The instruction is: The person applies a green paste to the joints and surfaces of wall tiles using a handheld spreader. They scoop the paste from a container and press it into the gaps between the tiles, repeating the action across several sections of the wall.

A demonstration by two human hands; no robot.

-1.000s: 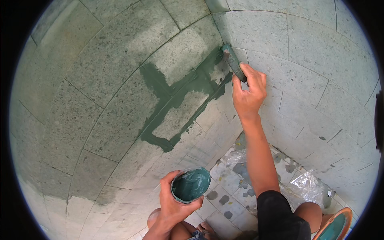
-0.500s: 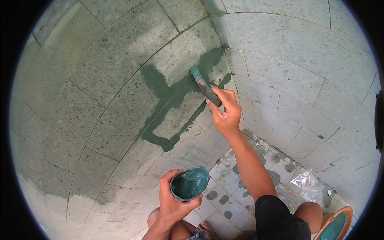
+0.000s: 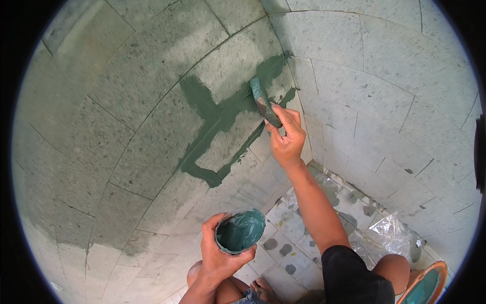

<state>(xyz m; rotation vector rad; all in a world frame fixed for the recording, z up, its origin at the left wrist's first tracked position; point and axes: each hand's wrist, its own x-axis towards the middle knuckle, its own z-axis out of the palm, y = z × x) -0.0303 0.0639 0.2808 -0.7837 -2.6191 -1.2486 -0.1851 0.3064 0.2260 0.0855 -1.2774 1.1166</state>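
Pinched in my right hand (image 3: pixel 288 134) is a paintbrush (image 3: pixel 264 105), its bristle end thick with green coating. The bristles touch the green-coated band (image 3: pixel 207 134) on the left wall, close to the corner. That band runs along the joints between the grey wall tiles and branches at several places. Lower down, my left hand (image 3: pixel 223 266) is wrapped around a cup (image 3: pixel 240 231) of wet green coating, its mouth tilted up towards me. Smears of green cover the cup's rim and inner side.
Grey tiled walls meet in a corner; the right wall (image 3: pixel 364 91) is uncoated. Crumpled clear plastic (image 3: pixel 390 233) lies on the stained floor tiles (image 3: pixel 281 253). An orange-rimmed bucket (image 3: pixel 441 268) with green coating stands at the lower right, beside my knee.
The brush in my right hand has moved slightly up and right along the green band. The left hand still holds the cup in about the same place.
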